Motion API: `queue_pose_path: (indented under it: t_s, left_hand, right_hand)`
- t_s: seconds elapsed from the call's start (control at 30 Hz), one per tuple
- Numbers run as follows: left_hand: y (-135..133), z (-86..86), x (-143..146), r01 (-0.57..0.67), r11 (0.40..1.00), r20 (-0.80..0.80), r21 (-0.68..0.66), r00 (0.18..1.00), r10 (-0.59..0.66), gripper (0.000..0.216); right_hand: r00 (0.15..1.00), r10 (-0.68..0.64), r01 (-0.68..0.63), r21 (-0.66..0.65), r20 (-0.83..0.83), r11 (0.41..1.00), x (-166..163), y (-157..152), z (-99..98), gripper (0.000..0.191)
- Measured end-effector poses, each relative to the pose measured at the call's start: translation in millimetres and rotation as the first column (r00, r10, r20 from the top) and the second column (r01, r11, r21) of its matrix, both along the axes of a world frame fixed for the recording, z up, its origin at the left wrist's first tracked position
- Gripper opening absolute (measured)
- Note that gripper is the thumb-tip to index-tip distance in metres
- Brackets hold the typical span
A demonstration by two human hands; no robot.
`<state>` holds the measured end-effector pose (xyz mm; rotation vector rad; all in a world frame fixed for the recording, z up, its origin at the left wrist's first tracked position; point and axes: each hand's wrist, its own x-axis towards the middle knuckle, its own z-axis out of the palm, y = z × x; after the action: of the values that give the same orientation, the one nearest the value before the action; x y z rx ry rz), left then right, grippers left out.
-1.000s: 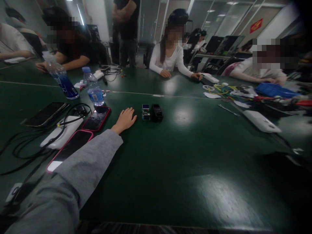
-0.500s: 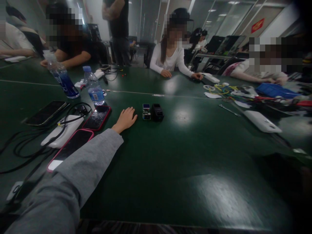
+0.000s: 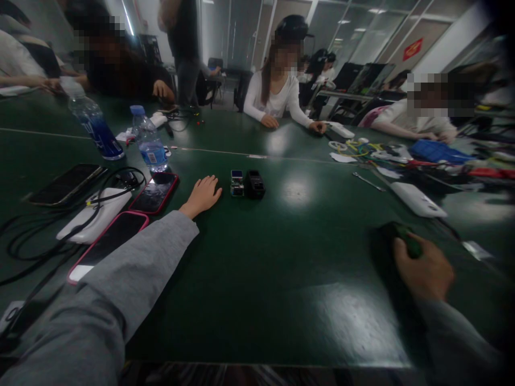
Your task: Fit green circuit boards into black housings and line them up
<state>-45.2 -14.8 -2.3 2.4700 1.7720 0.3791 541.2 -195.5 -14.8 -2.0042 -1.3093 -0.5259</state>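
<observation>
My left hand (image 3: 201,196) lies palm down on the green table (image 3: 249,279), fingers stretched out, holding nothing. Just right of its fingertips stand a small circuit board with a little screen (image 3: 237,183) and a black plastic housing (image 3: 255,184), side by side. My right hand (image 3: 426,268) is over the right part of the table, closed around a dark, green-tinged object (image 3: 411,244). Blur and the fingers hide what kind of object it is. Left of my left hand lies a red-edged phone (image 3: 155,193).
Two water bottles (image 3: 96,126) stand at the left, near another phone (image 3: 66,184), a pink-cased phone (image 3: 110,241), a white power bank (image 3: 94,214) and black cables. At the right are a wrench (image 3: 368,182), a white device (image 3: 418,199) and tangled wires (image 3: 362,147). People sit across the table.
My right hand has come into view from the right with the dark object in it. My left hand stays in place on the table. The whole view has shifted slightly.
</observation>
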Motion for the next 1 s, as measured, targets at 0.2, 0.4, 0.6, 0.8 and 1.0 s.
queue_pose_path:
  t_s: [0.2,0.4,0.6,0.8,1.0]
  left_hand:
    - [2,-3.6,-1,0.010,1.000,-0.001,0.015,1.000,-0.009,0.063]
    - [4,-7.4,0,-0.012,0.998,-0.017,0.056,1.000,0.013,0.059]
    - [8,-8.8,0,-0.007,0.999,-0.036,0.043,0.999,0.009,0.058]
    - [10,-11.1,-2,-0.003,0.999,-0.036,0.032,0.999,0.004,0.059]
    - [11,-10.8,-3,0.013,1.000,-0.004,0.025,1.000,-0.013,0.059]
  right_hand:
    - [0.595,0.783,-0.804,-0.153,-0.180,0.575,-218,40,33.3,0.049]
    - [0.170,0.979,-0.932,-0.341,-0.110,0.124,-366,56,44.9,0.048]
    - [0.116,0.984,-0.966,-0.247,-0.139,0.079,-384,76,40.8,0.044]
    - [0.330,0.940,-0.944,-0.049,-0.089,0.327,-350,102,38.6,0.041]
    - [0.612,0.791,-0.774,-0.186,0.021,0.605,-307,142,23.4,0.047]
